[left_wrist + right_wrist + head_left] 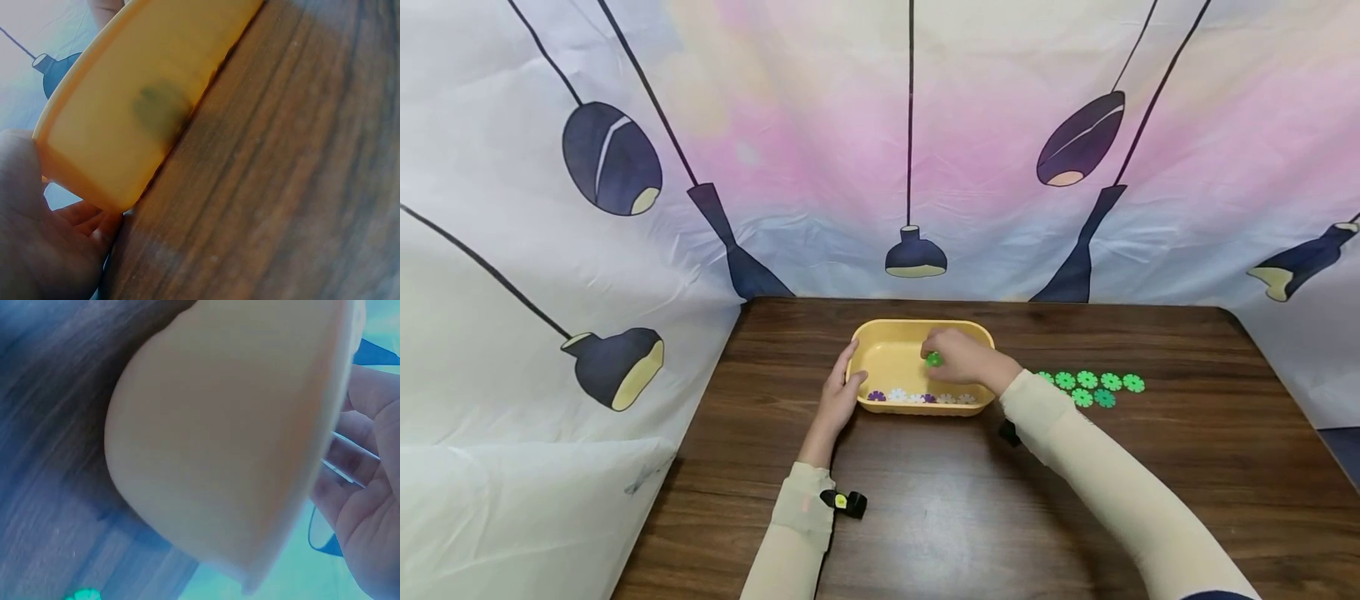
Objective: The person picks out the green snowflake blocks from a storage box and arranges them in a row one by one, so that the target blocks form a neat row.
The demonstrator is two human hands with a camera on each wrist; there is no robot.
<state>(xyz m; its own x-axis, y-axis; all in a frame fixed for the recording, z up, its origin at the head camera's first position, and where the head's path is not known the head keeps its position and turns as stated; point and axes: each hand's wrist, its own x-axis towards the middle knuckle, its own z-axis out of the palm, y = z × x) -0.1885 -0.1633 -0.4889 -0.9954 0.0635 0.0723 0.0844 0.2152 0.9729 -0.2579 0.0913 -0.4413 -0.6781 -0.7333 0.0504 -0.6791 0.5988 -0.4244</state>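
Observation:
A yellow plastic basin (pixel 887 367) stands on the dark wooden table. My left hand (pixel 840 395) grips its left end, thumb at the near-left rim and fingers along the outer side; in the left wrist view the hand (pixel 50 244) is at the basin's (pixel 125 125) corner. Over the basin's right half, my right hand (pixel 958 357) pinches a green snowflake disc (pixel 934 359). White and purple snowflake discs (pixel 897 395) lie along the near inside wall. The right wrist view shows the right hand (pixel 369 481) beyond the basin's rim, its fingertips hidden.
Several green snowflake discs (pixel 1086 380) lie in rows on the table right of the basin, partly behind the right forearm; one is darker green (pixel 1104 397). A printed cloth (pixel 827 208) with lamp drawings hangs behind the table's far edge.

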